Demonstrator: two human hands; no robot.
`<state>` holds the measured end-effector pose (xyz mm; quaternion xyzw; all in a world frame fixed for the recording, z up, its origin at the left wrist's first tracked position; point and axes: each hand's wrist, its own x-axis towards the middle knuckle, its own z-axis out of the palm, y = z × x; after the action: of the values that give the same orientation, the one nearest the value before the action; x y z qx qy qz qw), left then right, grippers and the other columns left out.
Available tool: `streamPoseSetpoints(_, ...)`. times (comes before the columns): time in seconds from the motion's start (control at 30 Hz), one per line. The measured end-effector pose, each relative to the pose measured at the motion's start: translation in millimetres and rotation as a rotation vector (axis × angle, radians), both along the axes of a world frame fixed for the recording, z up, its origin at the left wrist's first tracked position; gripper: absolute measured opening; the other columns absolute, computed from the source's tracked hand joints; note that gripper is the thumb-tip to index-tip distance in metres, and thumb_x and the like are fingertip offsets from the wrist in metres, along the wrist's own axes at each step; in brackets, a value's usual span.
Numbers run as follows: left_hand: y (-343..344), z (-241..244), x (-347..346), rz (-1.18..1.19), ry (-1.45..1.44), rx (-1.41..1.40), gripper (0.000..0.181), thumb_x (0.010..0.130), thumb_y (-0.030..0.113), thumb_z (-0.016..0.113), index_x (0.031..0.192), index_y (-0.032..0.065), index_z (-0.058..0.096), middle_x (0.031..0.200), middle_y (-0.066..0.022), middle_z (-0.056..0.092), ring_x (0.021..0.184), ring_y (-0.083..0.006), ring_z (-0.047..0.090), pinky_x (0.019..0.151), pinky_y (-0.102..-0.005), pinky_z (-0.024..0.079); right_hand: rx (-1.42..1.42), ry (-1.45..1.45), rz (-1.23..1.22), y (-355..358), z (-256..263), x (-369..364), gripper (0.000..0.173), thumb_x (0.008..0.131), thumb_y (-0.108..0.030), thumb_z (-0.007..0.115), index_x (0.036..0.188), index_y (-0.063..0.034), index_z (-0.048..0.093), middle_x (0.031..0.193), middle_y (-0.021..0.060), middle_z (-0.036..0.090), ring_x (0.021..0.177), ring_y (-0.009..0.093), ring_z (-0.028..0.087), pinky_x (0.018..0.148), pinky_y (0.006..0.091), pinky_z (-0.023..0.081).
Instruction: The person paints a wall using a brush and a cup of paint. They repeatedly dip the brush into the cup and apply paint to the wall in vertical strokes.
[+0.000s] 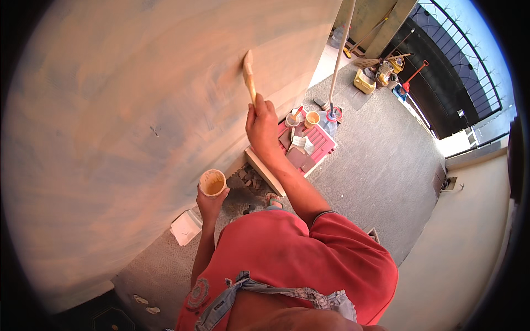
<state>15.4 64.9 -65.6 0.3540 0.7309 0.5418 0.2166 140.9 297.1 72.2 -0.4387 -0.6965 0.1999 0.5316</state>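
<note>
In my right hand is the handle of a paintbrush, its bristle end pointing up at the wall. The bristles look to be at the wall's surface, though whether they touch is hard to tell. Patchy peach and grey tones cover the wall. Lower and to the left, my left hand holds a plastic cup upright with its mouth towards me. Some tan paint shows inside the cup, and smears coat its inner wall.
A pink plastic crate beside the wall carries sandpaper pieces, a second cup and a tub with a brush. A pole rises from a water bottle. Rubble lies near my foot.
</note>
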Motion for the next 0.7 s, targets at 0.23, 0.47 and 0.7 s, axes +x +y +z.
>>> streamPoseSetpoints(0.23, 3.3, -3.4, -3.7, -0.053, 0.004, -0.046, 0.071, 0.072, 0.014, 0.093, 0.131, -0.0001, 0.056, 0.122, -0.014, 0.07, 0.109, -0.0247, 0.07, 0.095, -0.038, 0.054, -0.104, -0.008, 0.257, -78.2, 8.3, -27.2, 0.038, 0.097, -0.005, 0.061, 0.133, 0.0063, 0.052, 0.097, 0.024, 0.057, 0.075, 0.045, 0.064, 0.063, 0.0507, 0.053)
streamPoseSetpoints(0.47, 16.8, 4.0, 8.1, -0.064, 0.08, -0.045, 0.072, 0.07, 0.014, 0.095, 0.129, -0.0009, 0.057, 0.119, -0.0153, 0.071, 0.106, -0.0269, 0.071, 0.093, -0.039, 0.056, -0.168, 0.021, 0.436, -100.4, 11.4, -4.3, 0.036, 0.096, -0.005, 0.062, 0.131, 0.0023, 0.056, 0.094, 0.0228, 0.057, 0.074, 0.043, 0.064, 0.065, 0.0502, 0.052)
streamPoseSetpoints(0.7, 20.1, -8.9, 8.5, -0.022, 0.072, -0.088, 0.071, 0.071, 0.016, 0.095, 0.129, 0.0001, 0.058, 0.117, -0.0136, 0.072, 0.107, -0.0242, 0.071, 0.093, -0.0366, 0.055, 0.099, -0.074, -0.147, 67.7, -4.0, 104.8, 0.03, 0.093, -0.003, 0.064, 0.122, 0.0052, 0.065, 0.079, 0.0217, 0.06, 0.068, 0.037, 0.061, 0.064, 0.0472, 0.048)
